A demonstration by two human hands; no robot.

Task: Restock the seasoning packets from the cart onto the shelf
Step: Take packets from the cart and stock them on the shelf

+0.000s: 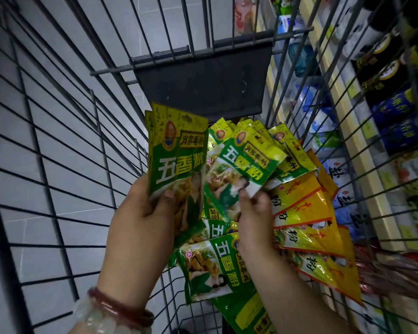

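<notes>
We've got our left hand (140, 218) gripping a green 五香粉 packet stack (176, 155) above the cart (58, 141), right hand (253, 213) pinching another 五香粉 packet (241, 169) over the pile (306, 213).

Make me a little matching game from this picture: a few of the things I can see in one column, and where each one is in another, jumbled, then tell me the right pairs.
Things
1. upright green seasoning packet
2. tilted green seasoning packet
3. orange-yellow foil seasoning packets
4. dark red bead bracelet

Places
A. on the left wrist
B. pinched by the right hand
C. lying fanned in the wire cart, right side
D. gripped by the left hand

Pairs: 1-D, 2-B, 3-C, 4-A
</notes>
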